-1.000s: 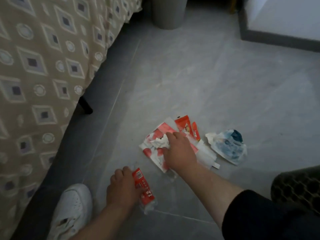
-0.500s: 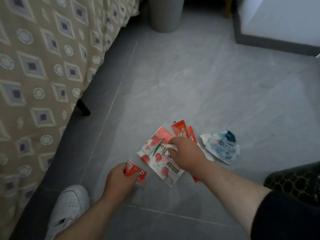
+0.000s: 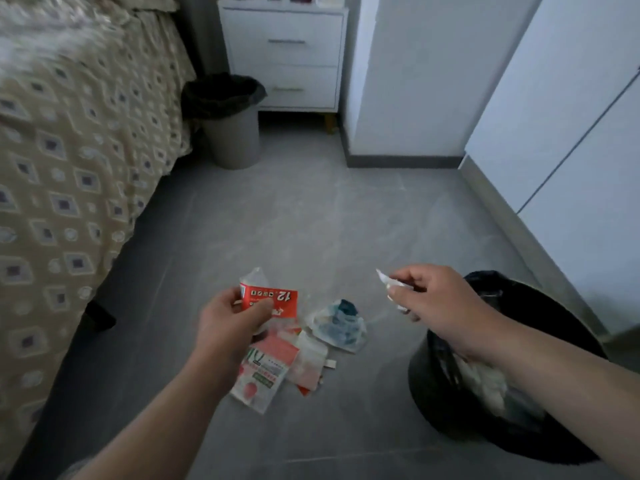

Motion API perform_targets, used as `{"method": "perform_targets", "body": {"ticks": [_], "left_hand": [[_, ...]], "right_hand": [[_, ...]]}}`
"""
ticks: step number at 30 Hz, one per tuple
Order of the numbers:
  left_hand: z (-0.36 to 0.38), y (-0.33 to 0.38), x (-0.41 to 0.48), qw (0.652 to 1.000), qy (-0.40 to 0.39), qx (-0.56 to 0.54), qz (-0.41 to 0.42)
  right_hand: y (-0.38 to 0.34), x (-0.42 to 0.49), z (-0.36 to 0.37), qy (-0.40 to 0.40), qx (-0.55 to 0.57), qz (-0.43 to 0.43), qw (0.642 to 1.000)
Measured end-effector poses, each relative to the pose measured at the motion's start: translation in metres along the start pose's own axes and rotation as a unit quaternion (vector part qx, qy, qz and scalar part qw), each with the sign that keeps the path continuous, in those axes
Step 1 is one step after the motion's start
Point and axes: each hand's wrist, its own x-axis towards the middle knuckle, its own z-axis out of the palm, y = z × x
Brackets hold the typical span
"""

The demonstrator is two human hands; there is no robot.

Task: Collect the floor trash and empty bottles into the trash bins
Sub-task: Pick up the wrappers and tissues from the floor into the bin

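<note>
Grey tiled floor [image 3: 311, 209] carries blurred wrappers [image 3: 263, 372], partly hidden by the left hand [image 3: 228, 323], which pinches a red packet [image 3: 277, 299]. The right hand [image 3: 433, 299] pinches white paper [image 3: 382, 276] near a black-lined bin [image 3: 536, 306], forearm-covered; a second bin [image 3: 232, 140] stands far off by the nightstand [image 3: 287, 64].

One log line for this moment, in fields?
left hand: grips red wrapper | right hand: pinches white scrap | floor: wrapper pile | black bin: right of pile

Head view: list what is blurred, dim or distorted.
Head view: dim overall, no glare; the bedspread at top left smears with blur; the white cabinet edges lean from wide-angle distortion; the black bin is nearly lost in shadow; the "12" on the red wrapper is readable.
</note>
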Motion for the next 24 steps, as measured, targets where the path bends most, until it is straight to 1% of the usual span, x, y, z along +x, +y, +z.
{"method": "perform_targets", "body": {"ticks": [2, 4, 8, 11, 14, 16, 17, 18, 21, 23, 24], "left_hand": [[0.038, 0.010, -0.016, 0.999, -0.030, 0.009, 0.013], [0.075, 0.011, -0.028, 0.997, -0.065, 0.020, 0.026], [0.140, 0.003, -0.044, 0.991, -0.124, 0.038, 0.033], [0.181, -0.005, -0.055, 0.983, -0.158, 0.072, 0.050], [0.220, -0.010, -0.068, 0.964, -0.203, 0.143, 0.091], [0.242, -0.016, -0.074, 0.944, -0.245, 0.194, 0.110], [0.251, -0.019, -0.075, 0.925, -0.262, 0.240, 0.136], [0.259, -0.021, -0.073, 0.895, -0.277, 0.305, 0.171], [0.279, -0.026, -0.068, 0.770, -0.312, 0.497, 0.250], [0.289, -0.034, -0.065, 0.688, -0.294, 0.598, 0.289], [0.290, -0.040, -0.063, 0.653, -0.288, 0.634, 0.298]], "right_hand": [[0.021, -0.011, -0.034, 0.048, 0.065, 0.035, 0.996], [0.043, -0.022, -0.059, 0.082, 0.091, 0.055, 0.991], [0.079, -0.042, -0.088, 0.105, 0.111, 0.064, 0.986], [0.102, -0.057, -0.106, 0.129, 0.115, 0.069, 0.983], [0.128, -0.072, -0.124, 0.173, 0.138, 0.086, 0.971], [0.143, -0.080, -0.132, 0.204, 0.150, 0.099, 0.962], [0.149, -0.083, -0.136, 0.219, 0.160, 0.106, 0.957], [0.154, -0.085, -0.139, 0.233, 0.170, 0.114, 0.951], [0.164, -0.086, -0.143, 0.251, 0.186, 0.127, 0.941], [0.170, -0.084, -0.142, 0.247, 0.189, 0.130, 0.942], [0.172, -0.082, -0.141, 0.245, 0.192, 0.133, 0.941]]}}
